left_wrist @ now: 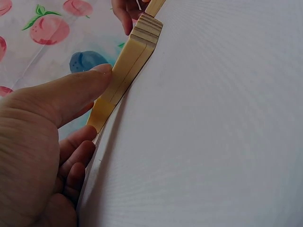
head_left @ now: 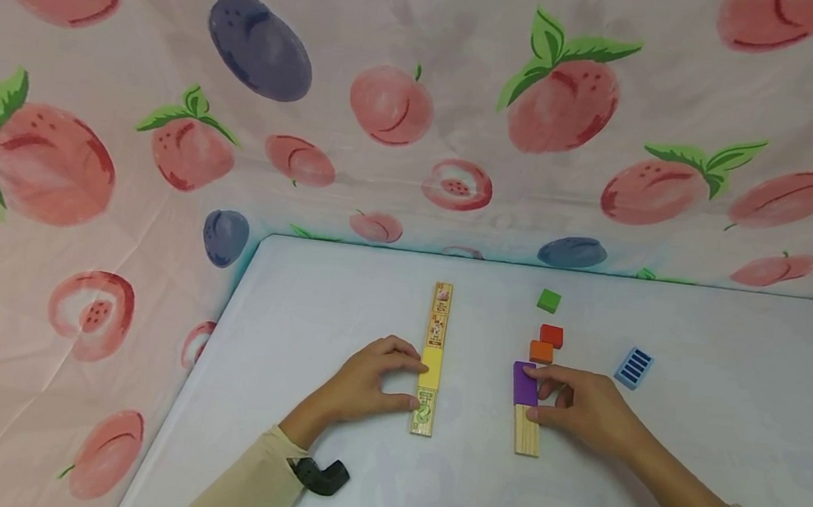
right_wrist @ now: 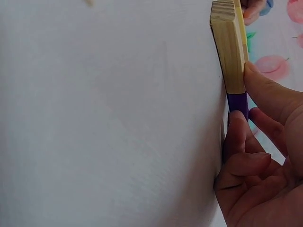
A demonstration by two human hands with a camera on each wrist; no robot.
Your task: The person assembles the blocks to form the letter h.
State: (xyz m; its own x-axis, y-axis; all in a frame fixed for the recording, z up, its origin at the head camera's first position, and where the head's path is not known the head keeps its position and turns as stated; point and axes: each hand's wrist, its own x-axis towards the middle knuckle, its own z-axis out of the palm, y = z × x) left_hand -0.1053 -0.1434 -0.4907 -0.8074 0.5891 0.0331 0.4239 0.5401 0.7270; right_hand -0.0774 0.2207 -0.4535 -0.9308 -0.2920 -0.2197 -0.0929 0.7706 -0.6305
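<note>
The left hand [head_left: 369, 380], fingers relaxed, contacted the yellow block [head_left: 431, 368] on the white table [head_left: 327, 303]. The right hand [head_left: 591, 407] touched the purple block [head_left: 524, 391] (pinching could not be determined), positioned between the orange block [head_left: 541, 352] and a plain block [head_left: 526, 435].

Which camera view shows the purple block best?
The head view: most of the purple block is visible from above. The right wrist view shows only a small part, beside the right hand; the left wrist view, none.

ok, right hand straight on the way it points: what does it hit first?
The purple block, which the right hand touches; beyond it, probably the yellow block, though depth is unclear.
</note>
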